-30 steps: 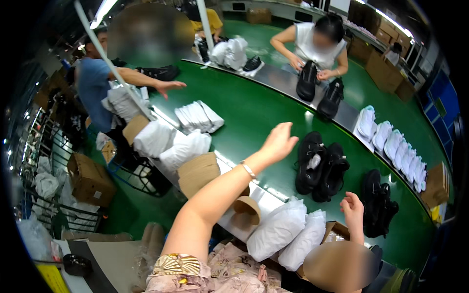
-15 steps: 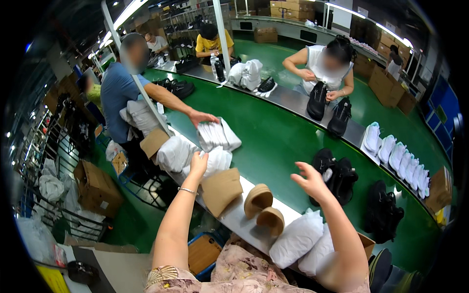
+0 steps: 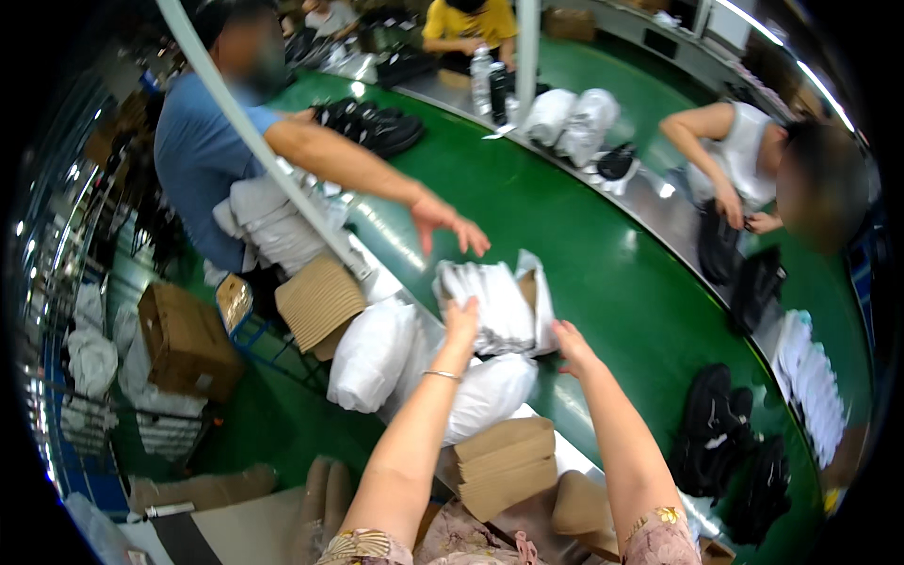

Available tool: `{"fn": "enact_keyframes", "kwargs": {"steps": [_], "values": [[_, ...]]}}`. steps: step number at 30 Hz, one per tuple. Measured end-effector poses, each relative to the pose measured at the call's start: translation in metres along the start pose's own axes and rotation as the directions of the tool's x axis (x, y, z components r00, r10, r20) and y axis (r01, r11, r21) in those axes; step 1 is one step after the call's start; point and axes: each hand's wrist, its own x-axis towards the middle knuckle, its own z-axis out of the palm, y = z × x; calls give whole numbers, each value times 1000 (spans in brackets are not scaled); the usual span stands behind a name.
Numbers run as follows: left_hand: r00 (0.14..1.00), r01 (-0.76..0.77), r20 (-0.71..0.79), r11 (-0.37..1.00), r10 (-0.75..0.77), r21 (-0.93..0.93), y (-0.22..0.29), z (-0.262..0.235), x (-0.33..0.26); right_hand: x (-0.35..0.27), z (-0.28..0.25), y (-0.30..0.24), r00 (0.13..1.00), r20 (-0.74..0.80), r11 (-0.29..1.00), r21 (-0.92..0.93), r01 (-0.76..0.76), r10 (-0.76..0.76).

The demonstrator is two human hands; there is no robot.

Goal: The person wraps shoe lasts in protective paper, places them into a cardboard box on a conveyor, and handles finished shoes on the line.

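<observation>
Ideally, even pressure would square the stack of white packets [image 3: 493,299] lying between the left hand [image 3: 460,322], its grip blurred beyond telling, and the right hand [image 3: 576,348], fingers apart.

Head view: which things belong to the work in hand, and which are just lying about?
Seemingly in the work:
white packet stack
left hand, right hand, either side of it

Seemingly just lying about:
tan stacked pieces
black shoes
white shoes
clear bottle
cardboard box
</observation>
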Motion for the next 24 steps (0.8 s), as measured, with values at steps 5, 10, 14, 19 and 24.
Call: {"fn": "enact_keyframes", "kwargs": {"steps": [5,10,14,19,24], "values": [[985,51,169,997,-41,-54,51,25,-16,23,11,-10,994,111,987,161,-28,10],[939,14,324,929,115,-369,118,12,9,-21,-12,-75,973,67,953,228,200,-221],[829,234,535,766,164,-599,195,-24,-18,-103,-45,-103,876,397,961,77,266,-275],[756,481,649,742,-82,-467,181,-80,-90,-183,-5,-72,838,321,864,404,300,-441],[836,379,488,906,-249,-187,126,-131,-121,-215,45,-12,931,257,894,429,130,-258]]}}
